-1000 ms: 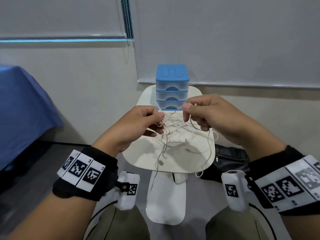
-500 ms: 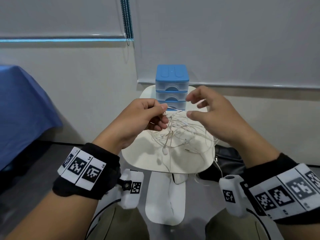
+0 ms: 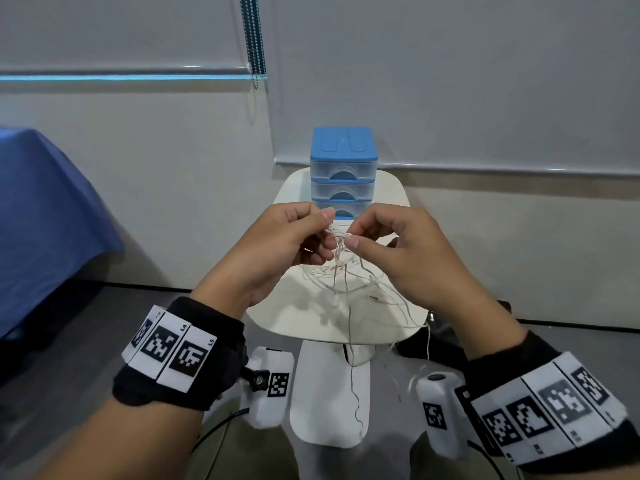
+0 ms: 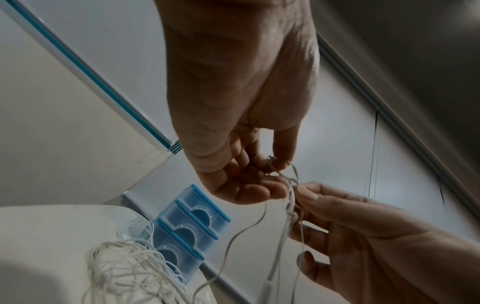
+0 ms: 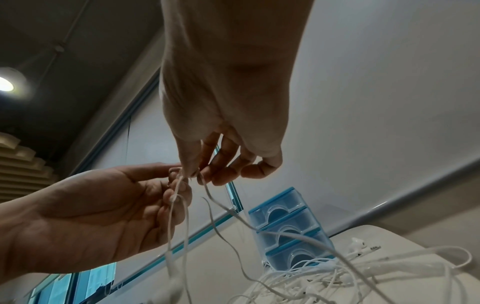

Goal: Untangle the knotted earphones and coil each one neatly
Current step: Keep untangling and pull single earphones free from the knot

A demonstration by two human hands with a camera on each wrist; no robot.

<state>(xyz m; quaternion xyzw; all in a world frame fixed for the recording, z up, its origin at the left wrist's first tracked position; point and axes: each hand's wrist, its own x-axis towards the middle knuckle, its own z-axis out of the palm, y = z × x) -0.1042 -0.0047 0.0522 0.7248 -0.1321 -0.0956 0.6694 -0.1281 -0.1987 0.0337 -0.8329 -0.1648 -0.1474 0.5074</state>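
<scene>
Picking at the knot [image 3: 337, 233] is the step you are on: it sits in the air between your two hands, above the desk [image 3: 298, 317], while most of the white earphones [image 3: 349, 282] lie in a loose heap on the desktop, with strands rising to your fingers and one cord hanging past the near edge. Your left hand [image 3: 277, 244] pinches the knot between thumb and fingertips; your right hand [image 3: 391, 251] pinches the cords just below it, touching the same bundle. Nothing is coiled yet, so you look to be early in the task. Next, I judge, you need to loosen one loop and draw a single cord free gently, since a hard pull could tighten the tangle.

From your head you see both hands and the blue drawer box [image 3: 343, 171] behind the heap, but the knot is tiny. Your left wrist view shows the twisted strands at your fingertips [image 4: 280, 162] and the bundle running down across your right fingers. Your right wrist view shows earbuds and a plug lying among the cords on the desk, hard to pick out from above.
</scene>
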